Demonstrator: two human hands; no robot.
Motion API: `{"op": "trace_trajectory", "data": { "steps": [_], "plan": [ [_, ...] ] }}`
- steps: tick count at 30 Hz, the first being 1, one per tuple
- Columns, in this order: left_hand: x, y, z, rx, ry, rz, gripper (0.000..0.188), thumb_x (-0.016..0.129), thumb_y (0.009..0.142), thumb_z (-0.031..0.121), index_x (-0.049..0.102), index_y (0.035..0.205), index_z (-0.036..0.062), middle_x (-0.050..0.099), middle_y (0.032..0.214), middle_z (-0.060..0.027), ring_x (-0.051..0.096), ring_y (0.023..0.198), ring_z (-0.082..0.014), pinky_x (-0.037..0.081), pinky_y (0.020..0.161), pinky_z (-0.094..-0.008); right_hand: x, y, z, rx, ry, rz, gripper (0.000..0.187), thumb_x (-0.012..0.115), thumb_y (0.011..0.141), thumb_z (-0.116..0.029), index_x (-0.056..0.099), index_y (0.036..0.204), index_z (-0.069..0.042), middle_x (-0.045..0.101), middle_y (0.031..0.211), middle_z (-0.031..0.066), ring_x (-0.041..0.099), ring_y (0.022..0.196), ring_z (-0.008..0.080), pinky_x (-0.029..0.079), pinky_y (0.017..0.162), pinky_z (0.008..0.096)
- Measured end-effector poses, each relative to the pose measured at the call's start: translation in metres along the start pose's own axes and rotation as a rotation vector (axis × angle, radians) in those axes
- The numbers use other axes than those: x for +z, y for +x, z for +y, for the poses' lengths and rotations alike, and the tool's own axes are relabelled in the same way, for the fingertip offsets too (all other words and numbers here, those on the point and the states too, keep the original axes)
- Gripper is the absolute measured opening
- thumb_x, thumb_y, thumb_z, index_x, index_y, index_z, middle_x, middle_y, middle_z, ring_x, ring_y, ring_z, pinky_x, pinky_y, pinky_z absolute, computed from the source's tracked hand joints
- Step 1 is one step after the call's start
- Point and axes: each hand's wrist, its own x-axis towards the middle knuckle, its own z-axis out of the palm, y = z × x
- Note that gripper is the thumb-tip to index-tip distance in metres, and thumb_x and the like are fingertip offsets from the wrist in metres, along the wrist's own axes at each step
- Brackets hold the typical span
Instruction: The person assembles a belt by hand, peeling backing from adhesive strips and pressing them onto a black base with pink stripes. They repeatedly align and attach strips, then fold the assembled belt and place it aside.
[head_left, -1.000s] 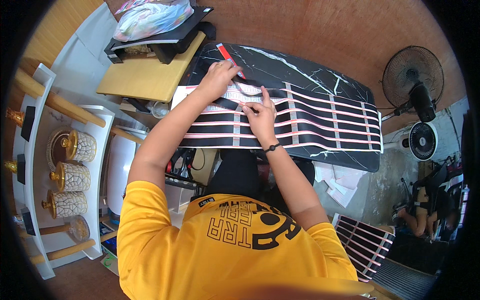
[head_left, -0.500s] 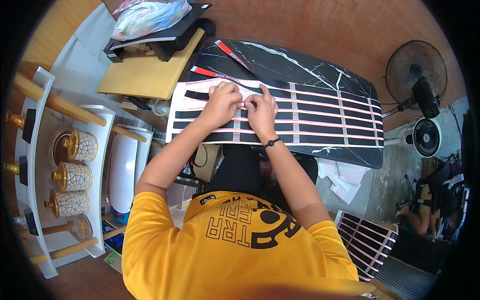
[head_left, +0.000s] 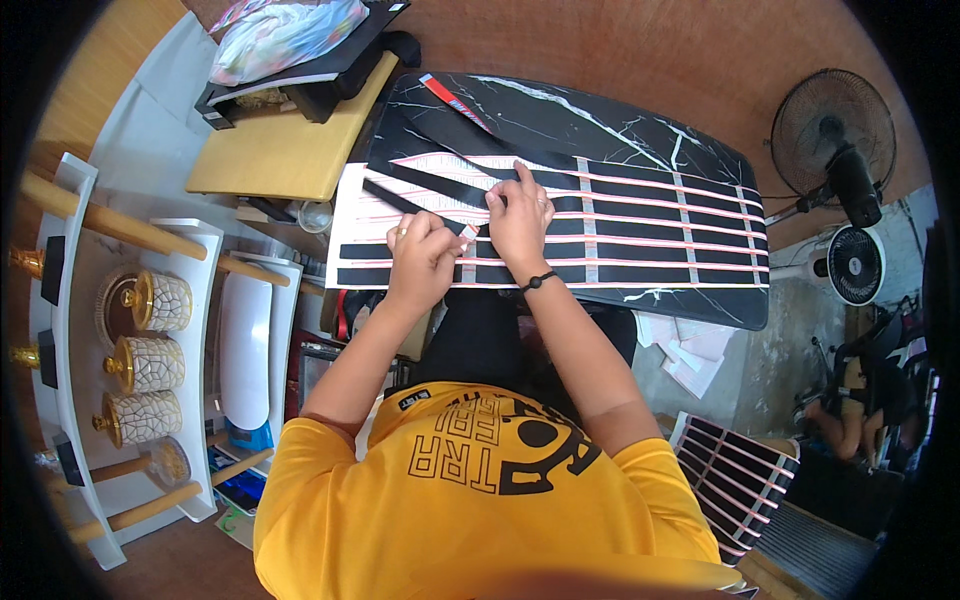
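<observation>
Strips of flat black ribbon (head_left: 425, 182) lie along a long white paper-like sheet (head_left: 350, 212) on the black, white-veined worktop (head_left: 560, 130). I judge them light, limp and slippery, best taken by their edges. My left hand (head_left: 422, 255) pinches a small pale tab (head_left: 469, 232); whether my right hand (head_left: 519, 225) grips anything, I cannot tell.

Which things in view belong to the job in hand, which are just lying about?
In the job:
black strips, left hand and right hand at them
white sheet underneath
grey bands across
marble-patterned table

Apparently just about:
plastic bag
lidded jars
standing fan
loose papers
second striped sheet, similar but untouched
</observation>
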Motion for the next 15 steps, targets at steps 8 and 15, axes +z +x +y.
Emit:
{"op": "trace_trajectory", "data": {
  "steps": [8,15],
  "plan": [
    [0.009,0.011,-0.013,-0.298,-0.302,0.161,0.011,0.077,0.075,0.006,0.067,0.077,0.0018,0.055,0.077,-0.0086,0.054,0.074,-0.0238,0.044,0.068,-0.0333,-0.022,-0.008,0.015,-0.331,0.068,-0.189,0.016,0.068,0.087,-0.024,0.071,0.084,-0.009,0.052,0.139,0.0114,0.046,0.125,0.0345,0.030,0.107,0.0506],
    [-0.019,-0.021,0.020,0.014,-0.070,0.096,0.009,0.075,0.072,0.007,0.067,0.072,0.0097,0.052,0.078,-0.0044,0.052,0.079,-0.0233,0.035,0.076,-0.0367,-0.007,-0.003,0.006,-0.162,-0.002,-0.092,0.020,0.065,0.088,-0.024,0.071,0.086,-0.004,0.058,0.111,0.0101,0.052,0.110,0.0311,0.036,0.100,0.0497]
  ]
}}
